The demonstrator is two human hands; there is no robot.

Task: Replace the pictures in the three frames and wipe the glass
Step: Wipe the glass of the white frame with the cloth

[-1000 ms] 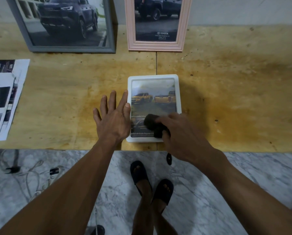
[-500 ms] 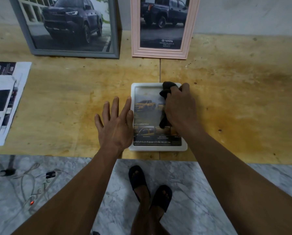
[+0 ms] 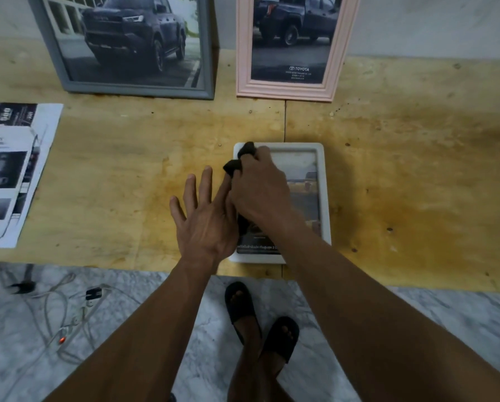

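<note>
A small white frame lies flat on the wooden table near its front edge, with a picture of trucks under its glass. My right hand grips a black cloth and presses it on the glass at the frame's upper left corner. My left hand rests flat with spread fingers on the table against the frame's left edge. A grey frame and a pink frame, each with a dark truck picture, lean upright against the wall behind.
Printed car brochure sheets lie at the table's left. The wooden table stretches bare to the right. Below its front edge are marble floor, white cables and my sandalled feet.
My right hand with the cloth swept from the glass's lower middle up to the top, then over to the upper left corner. My left hand stayed against the frame's left edge.
</note>
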